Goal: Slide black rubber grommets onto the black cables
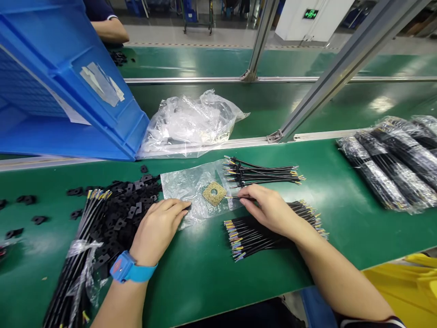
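Note:
My right hand (268, 207) pinches a thin black cable (243, 198); its stripped end reaches the edge of a tan sponge (212, 194) with a round hole. The sponge lies on a clear plastic bag (198, 210) flat on the bench. Thumb and fingers of my left hand (159, 230) are closed on a small black part (187, 207), mostly hidden by the fingertips. Beside that hand spreads a pile of black plastic parts (118, 218). One row of black cables (256, 234) lies under my right forearm, and another group of cables (266, 172) lies beyond that hand.
A bundle of cables (73, 269) wrapped in plastic lies at the left. Behind it a large blue crate (112, 114) stands on its side, next to a crumpled plastic bag (194, 120). Wrapped cable packs (378, 173) lie at right. A metal post (327, 86) slants upward. Another person's arm (111, 31) shows behind the crate.

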`<action>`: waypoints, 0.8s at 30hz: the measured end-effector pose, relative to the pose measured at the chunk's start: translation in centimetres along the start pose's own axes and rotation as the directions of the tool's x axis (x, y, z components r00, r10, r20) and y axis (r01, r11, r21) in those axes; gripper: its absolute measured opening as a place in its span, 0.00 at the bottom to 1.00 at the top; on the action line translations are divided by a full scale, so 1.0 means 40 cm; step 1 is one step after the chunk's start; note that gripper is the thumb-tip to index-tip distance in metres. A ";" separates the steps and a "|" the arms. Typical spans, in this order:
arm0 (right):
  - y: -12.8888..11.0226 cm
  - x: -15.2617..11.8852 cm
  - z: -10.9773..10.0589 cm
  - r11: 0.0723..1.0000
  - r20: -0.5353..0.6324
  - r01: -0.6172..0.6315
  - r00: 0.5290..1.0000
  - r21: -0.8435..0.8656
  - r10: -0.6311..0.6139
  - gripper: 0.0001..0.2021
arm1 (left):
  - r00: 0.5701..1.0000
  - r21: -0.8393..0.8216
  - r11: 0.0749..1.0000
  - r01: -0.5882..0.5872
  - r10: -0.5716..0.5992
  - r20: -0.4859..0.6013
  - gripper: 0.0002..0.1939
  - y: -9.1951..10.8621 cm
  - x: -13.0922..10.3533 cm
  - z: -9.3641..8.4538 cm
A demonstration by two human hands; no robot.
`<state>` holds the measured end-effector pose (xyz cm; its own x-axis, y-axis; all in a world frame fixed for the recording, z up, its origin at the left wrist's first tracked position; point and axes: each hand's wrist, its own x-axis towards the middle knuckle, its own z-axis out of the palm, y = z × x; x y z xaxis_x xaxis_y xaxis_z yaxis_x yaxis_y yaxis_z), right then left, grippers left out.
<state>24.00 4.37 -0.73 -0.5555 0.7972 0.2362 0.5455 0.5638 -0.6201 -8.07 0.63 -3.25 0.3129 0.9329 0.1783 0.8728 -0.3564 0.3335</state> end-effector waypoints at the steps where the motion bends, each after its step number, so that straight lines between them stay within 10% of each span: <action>1: 0.007 0.003 0.020 0.999 -0.036 0.024 0.999 -0.039 -0.026 0.09 | 1.000 0.001 1.000 0.000 0.000 -0.004 0.20 -0.001 0.001 0.005; 12: 0.036 0.016 0.098 0.923 0.021 0.107 0.994 -0.370 -0.106 0.13 | 0.912 -0.369 0.888 0.275 -0.363 -0.192 0.14 0.054 -0.007 -0.048; 24: 0.014 0.014 0.063 0.932 -0.079 0.130 0.983 -0.340 -0.166 0.16 | 0.814 -0.810 0.381 0.445 -0.549 0.189 0.22 0.072 0.002 -0.022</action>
<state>22.44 4.58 -2.84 -0.5873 0.7068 0.3944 0.6487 0.7025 -0.2927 -5.86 -0.38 -1.44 -0.1540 0.9648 -0.2133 0.1680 0.2383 0.9566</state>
